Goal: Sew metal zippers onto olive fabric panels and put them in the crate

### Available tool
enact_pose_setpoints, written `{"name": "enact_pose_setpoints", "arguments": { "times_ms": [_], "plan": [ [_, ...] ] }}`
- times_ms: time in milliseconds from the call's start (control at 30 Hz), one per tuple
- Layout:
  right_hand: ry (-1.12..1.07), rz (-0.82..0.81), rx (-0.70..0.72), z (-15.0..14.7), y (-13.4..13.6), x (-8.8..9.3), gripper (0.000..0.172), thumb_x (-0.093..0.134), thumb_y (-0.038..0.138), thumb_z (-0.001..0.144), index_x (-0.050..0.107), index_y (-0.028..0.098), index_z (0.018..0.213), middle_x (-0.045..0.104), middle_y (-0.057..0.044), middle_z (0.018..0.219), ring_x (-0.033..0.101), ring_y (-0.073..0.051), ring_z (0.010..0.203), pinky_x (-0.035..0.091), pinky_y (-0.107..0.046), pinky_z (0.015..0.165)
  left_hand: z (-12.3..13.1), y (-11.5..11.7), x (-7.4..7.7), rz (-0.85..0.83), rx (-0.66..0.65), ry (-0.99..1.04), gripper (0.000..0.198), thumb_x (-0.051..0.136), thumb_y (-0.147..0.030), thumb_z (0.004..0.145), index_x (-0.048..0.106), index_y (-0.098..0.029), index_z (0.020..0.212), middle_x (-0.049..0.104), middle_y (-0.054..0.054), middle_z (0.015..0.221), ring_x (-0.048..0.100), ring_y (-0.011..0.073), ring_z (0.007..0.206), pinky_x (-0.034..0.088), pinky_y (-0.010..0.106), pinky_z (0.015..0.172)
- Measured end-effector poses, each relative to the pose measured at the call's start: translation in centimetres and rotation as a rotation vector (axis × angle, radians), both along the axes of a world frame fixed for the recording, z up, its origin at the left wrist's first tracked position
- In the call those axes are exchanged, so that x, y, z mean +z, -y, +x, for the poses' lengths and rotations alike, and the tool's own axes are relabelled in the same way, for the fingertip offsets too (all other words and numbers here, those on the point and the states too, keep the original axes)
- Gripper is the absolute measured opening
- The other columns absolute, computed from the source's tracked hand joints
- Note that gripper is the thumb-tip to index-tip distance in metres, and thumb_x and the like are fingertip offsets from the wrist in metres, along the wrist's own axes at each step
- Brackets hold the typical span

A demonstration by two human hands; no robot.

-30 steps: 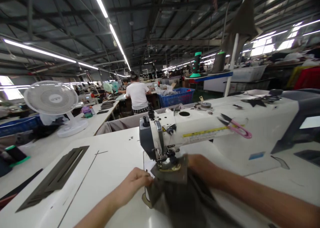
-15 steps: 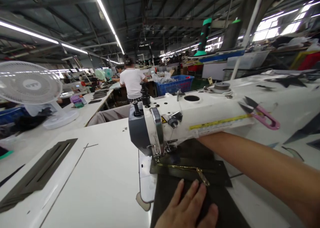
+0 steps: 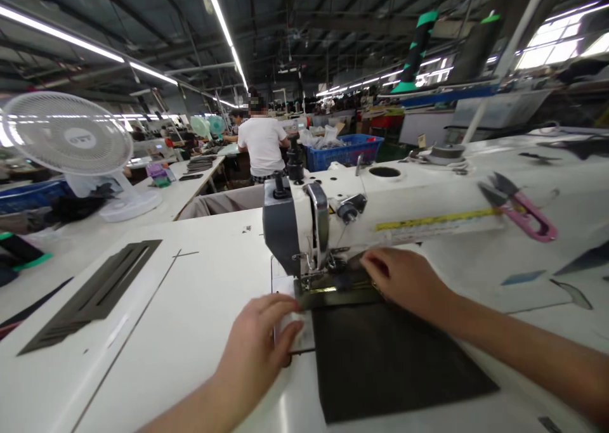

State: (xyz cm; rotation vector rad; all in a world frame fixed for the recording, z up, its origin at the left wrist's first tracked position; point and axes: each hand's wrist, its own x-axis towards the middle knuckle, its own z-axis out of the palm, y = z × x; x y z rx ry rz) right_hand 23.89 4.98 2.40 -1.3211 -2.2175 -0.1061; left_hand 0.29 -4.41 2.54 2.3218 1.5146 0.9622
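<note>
Under the needle of a white sewing machine [image 3: 328, 230] lies a dark fabric strip with a gold-toothed zipper [image 3: 326, 290]. A larger dark fabric panel [image 3: 394, 363] extends from it toward me. My left hand [image 3: 261, 335] is at the strip's left end, fingertips touching its edge, thumb apart from the index finger. Right of the presser foot, my right hand [image 3: 404, 281] is closed in a pinch on the dark fabric beside the zipper. Its fingers hide the zipper's right end.
Stacked dark cut pieces [image 3: 95, 293] lie on the table at left. A white fan [image 3: 71, 138] stands behind them. Pink-handled thread snips [image 3: 528, 214] rest on the machine arm. A person in a white shirt [image 3: 261, 144] stands ahead, near a blue basket [image 3: 342, 153].
My left hand has moved off the panel to the strip's left end. My right hand has come out from behind the machine arm. The zipper strip now lies straighter; the view has shifted.
</note>
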Motion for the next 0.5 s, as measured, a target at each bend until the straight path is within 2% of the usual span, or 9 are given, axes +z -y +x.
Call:
{"name": "enact_pose_setpoints", "arguments": {
  "times_ms": [67,133,233,300,500],
  "plan": [
    [0.03,0.057,0.21,-1.1,2.9,-0.9,0.022,0.042,0.019,0.088,0.062,0.018,0.077,0.063,-0.004,0.071,0.06,-0.017,0.067,0.046,-0.029,0.066,-1.1,-0.9,-0.8,0.078,0.021,-0.155,0.025,0.055,-0.021,0.082,0.062,-0.018,0.106,0.063,0.012,0.111,0.057,0.0291,0.105,0.045,0.051,0.09],
    [0.05,0.133,0.332,-2.7,4.7,-1.7,0.025,0.039,0.013,0.087,0.063,0.014,0.092,0.066,-0.008,0.084,0.06,-0.02,0.08,0.048,-0.033,0.075,-1.3,-1.9,-1.8,0.135,-0.04,-0.203,0.023,0.052,-0.019,0.084,0.062,-0.018,0.104,0.064,0.01,0.11,0.056,0.0273,0.107,0.04,0.053,0.096],
    [0.056,0.143,0.391,-5.0,5.0,-2.6,0.03,0.037,0.008,0.085,0.061,0.005,0.103,0.064,-0.015,0.101,0.059,-0.023,0.094,0.047,-0.037,0.086,-0.8,-2.9,-3.0,0.206,-0.09,-0.167,0.018,0.049,-0.017,0.085,0.066,-0.018,0.093,0.067,0.008,0.102,0.061,0.023,0.101,0.043,0.046,0.096],
    [0.042,0.109,0.415,-5.7,4.4,-3.0,0.032,0.037,0.006,0.083,0.06,0.003,0.104,0.063,-0.016,0.106,0.058,-0.023,0.099,0.047,-0.036,0.089,-0.6,-3.2,-3.4,0.239,-0.097,-0.14,0.018,0.05,-0.017,0.085,0.067,-0.019,0.091,0.068,0.008,0.1,0.062,0.0222,0.098,0.046,0.043,0.094],
    [-0.009,0.076,0.459,-5.3,3.7,-3.0,0.032,0.035,0.007,0.085,0.062,0.004,0.102,0.063,-0.016,0.107,0.058,-0.023,0.099,0.048,-0.035,0.089,-0.5,-3.2,-3.5,0.284,-0.133,-0.125,0.019,0.049,-0.014,0.085,0.068,-0.019,0.089,0.068,0.007,0.1,0.063,0.0212,0.098,0.049,0.039,0.092]
  ]
}}
